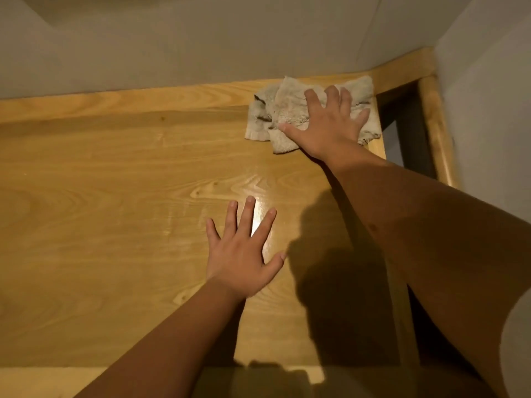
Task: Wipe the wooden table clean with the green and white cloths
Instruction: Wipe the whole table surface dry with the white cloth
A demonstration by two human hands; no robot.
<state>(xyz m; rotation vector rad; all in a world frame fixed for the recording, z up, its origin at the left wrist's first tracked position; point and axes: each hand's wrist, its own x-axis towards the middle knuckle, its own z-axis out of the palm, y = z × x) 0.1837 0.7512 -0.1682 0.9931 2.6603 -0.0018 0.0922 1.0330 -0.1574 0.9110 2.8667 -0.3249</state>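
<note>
The wooden table [100, 202] fills most of the view, its top shiny with visible grain. A crumpled white cloth [287, 113] with dirty marks lies at the table's far right corner. My right hand [330, 122] presses flat on this cloth, fingers spread over its right half. My left hand [241, 248] rests palm down on the bare wood near the middle, fingers apart, holding nothing. No green cloth is in view.
A raised wooden ledge [143, 99] runs along the back against a pale wall [201, 38]. A wooden rail [434, 133] stands past the table's right edge, with a dark gap [411, 130] between them. Another wall [488, 96] closes the right side.
</note>
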